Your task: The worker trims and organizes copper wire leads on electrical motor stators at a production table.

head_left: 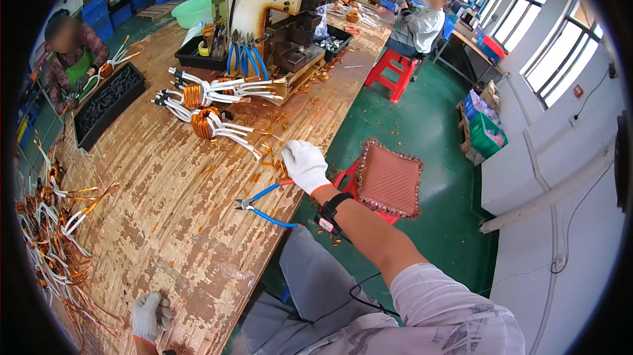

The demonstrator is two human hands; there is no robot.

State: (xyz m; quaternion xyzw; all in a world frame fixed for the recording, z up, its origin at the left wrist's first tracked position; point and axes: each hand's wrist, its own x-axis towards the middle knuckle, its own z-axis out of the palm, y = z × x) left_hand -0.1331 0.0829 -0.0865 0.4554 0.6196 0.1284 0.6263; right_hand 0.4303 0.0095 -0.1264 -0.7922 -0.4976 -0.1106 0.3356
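Observation:
My right hand (304, 162), in a white glove, is at the table's right edge with its fingers closed. A thin, pale piece sticks out near its fingertips; its kind I cannot make out. Just below lie cutting pliers (245, 204) with blue handles, jaws apart, one red-ended handle reaching toward this hand. Ahead and left are copper-wound ring coils (203, 123) with white sleeved leads, lying in a small group. My left hand (150, 315), gloved too, rests low on the table at the near left, fingers curled with nothing visible in them.
Copper scraps (256, 177) litter the worn wooden table (191, 223). More coils with leads (56, 223) pile at the left. A black tray (109, 106), a press machine (290, 32) and blue-handled pliers (245, 58) stand farther off. A cushioned red stool (390, 177) is at right; two people sit beyond.

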